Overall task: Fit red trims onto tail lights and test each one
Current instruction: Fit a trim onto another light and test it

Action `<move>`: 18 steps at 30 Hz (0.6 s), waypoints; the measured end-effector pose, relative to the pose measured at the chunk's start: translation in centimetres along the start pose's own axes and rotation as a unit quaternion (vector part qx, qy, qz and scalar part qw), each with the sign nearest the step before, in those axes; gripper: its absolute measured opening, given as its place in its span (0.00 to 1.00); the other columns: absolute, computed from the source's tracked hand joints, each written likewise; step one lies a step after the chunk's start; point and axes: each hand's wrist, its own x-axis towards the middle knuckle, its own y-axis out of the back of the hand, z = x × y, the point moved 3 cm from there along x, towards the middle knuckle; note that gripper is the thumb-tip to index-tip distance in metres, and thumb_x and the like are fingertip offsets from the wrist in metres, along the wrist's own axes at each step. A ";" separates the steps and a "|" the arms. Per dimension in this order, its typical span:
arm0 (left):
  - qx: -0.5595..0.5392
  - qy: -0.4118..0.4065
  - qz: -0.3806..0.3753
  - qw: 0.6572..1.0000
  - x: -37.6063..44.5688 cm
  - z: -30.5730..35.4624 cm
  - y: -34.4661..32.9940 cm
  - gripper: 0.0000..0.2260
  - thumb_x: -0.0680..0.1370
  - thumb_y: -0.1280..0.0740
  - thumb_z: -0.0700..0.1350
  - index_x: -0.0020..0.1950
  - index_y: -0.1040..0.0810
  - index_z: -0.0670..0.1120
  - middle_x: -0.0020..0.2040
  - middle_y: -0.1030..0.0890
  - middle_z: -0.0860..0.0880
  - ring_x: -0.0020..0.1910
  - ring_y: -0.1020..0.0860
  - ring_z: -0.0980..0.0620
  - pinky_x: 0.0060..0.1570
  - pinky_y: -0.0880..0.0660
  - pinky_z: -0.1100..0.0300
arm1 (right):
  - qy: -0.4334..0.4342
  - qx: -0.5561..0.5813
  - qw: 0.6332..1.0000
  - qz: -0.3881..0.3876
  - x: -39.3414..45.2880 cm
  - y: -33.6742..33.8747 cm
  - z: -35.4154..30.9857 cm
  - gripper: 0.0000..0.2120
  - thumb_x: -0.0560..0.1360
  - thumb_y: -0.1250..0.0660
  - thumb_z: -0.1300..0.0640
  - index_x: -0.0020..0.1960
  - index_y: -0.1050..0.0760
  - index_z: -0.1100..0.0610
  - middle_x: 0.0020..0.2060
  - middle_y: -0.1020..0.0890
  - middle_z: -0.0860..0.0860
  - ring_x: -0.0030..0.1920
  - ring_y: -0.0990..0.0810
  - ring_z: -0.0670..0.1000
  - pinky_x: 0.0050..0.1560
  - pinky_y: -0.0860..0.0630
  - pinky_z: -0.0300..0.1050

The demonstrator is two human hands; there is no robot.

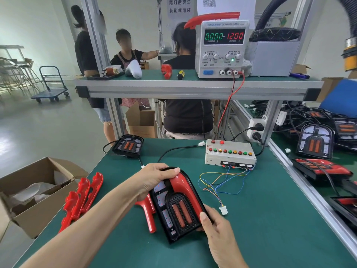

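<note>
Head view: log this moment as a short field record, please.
left hand: grips top of tail light
right hand: grips its lower right corner
red trim: on the light's top and right edge
spare trims: lying left on mat
test box: behind, plug loose
supply: 12.00 V, 0.000 A

Bare forearms, hands [160, 178]; seemingly sleeveless.

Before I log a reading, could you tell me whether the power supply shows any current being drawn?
No, the power supply reads 0.000 on its current display.
</note>
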 end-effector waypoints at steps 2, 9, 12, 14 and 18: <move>0.001 0.001 0.003 1.000 -0.2 -0.1 0.0 0.20 0.66 0.21 0.54 0.50 0.16 0.41 0.48 0.14 0.39 0.43 0.16 0.45 0.56 0.19 0.47 | -0.005 -0.004 1.000 -0.003 0.0 0.0 -0.1 0.13 0.82 0.36 0.63 0.63 0.19 0.52 0.51 0.16 0.51 0.54 0.16 0.47 0.55 0.24 0.35; 0.042 0.003 0.013 0.999 -0.8 0.4 0.0 0.19 0.73 0.24 0.55 0.54 0.16 0.40 0.50 0.13 0.41 0.51 0.16 0.43 0.66 0.24 0.42 | -0.010 -0.014 0.999 0.039 -0.3 -0.6 -1.1 0.09 0.82 0.36 0.53 0.54 0.17 0.45 0.47 0.18 0.51 0.45 0.19 0.45 0.47 0.23 0.36; 0.065 -0.014 0.003 0.998 -1.3 0.5 -0.5 0.22 0.72 0.24 0.57 0.52 0.17 0.38 0.47 0.14 0.41 0.45 0.17 0.45 0.63 0.23 0.41 | 0.030 -0.127 0.987 0.089 -0.9 -0.9 -2.0 0.16 0.73 0.39 0.36 0.54 0.19 0.41 0.50 0.21 0.45 0.52 0.21 0.41 0.51 0.29 0.28; 0.082 -0.022 -0.010 0.996 -1.6 0.3 -1.2 0.26 0.72 0.25 0.59 0.53 0.20 0.35 0.45 0.16 0.41 0.44 0.19 0.46 0.62 0.24 0.40 | 0.048 -0.172 0.979 0.100 -0.8 -1.0 -2.9 0.26 0.72 0.41 0.30 0.62 0.21 0.43 0.54 0.21 0.41 0.58 0.23 0.40 0.55 0.32 0.28; 0.095 -0.037 -0.042 0.994 -1.8 0.5 -2.5 0.22 0.76 0.28 0.57 0.51 0.21 0.36 0.44 0.18 0.45 0.44 0.21 0.48 0.59 0.23 0.45 | 0.033 -0.221 0.974 0.049 1.3 -1.4 -5.7 0.30 0.70 0.44 0.23 0.62 0.24 0.40 0.53 0.19 0.37 0.56 0.23 0.37 0.56 0.28 0.35</move>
